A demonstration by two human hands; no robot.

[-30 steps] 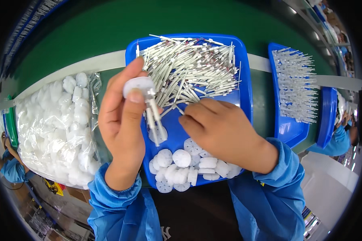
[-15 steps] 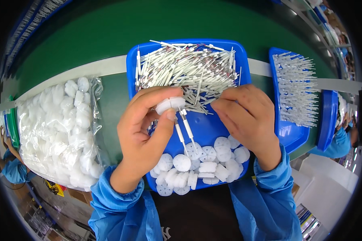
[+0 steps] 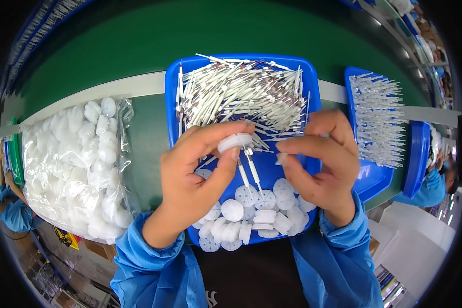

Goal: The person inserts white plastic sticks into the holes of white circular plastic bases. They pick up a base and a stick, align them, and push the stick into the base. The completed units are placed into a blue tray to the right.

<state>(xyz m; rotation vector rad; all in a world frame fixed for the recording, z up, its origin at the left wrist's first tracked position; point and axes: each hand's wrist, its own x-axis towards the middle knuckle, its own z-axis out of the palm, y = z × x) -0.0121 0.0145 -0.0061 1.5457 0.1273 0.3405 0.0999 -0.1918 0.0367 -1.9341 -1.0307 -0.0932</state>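
Observation:
Between the thumb and fingers of my left hand (image 3: 187,167) is a round white plastic disc (image 3: 234,142), tipped on edge. Two thin white rods (image 3: 251,172) with metal ends hang down from it side by side. My right hand (image 3: 328,164), a little to the right of the disc, has thumb and index finger pinched close; a small pale bit shows at the tips, too unclear to name. Both hands hover over a blue tray (image 3: 170,87). A heap of similar rods (image 3: 241,95) fills its far part, and several loose white discs (image 3: 232,210) lie at its near end.
Left of the tray lies a clear bag (image 3: 72,169) full of white discs. On the right, a second blue tray (image 3: 372,179) holds many upright white rods (image 3: 377,118), with another blue container (image 3: 417,159) beyond. Other people in blue sleeves (image 3: 428,187) sit at both sides.
My left hand has shifted slightly right and nearer with the disc and its two rods. My right hand has turned, its fingers now bent into a pinch and lower.

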